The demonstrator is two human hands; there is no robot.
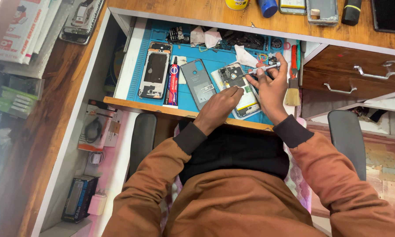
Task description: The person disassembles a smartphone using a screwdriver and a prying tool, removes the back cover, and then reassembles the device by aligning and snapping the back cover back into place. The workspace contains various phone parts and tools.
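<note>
Head view, centre-right of frame: opened phone (239, 90) lies flat on blue mat (215, 59) w/ back off, boards & battery exposed. Left hand (219, 105) closed loosely, fingertips pressing phone's lower edge. Right hand (269, 87) pinches slim metal screwdriver (261, 69), tip down at phone's upper part. Phone likely light, stiff, fragile inside; best held by frame edges, not boards. Left of it: grey plastic back cover (198, 83), glue tube (173, 81), bare phone frame (154, 70). Bristle brush (293, 90) at right.
</note>
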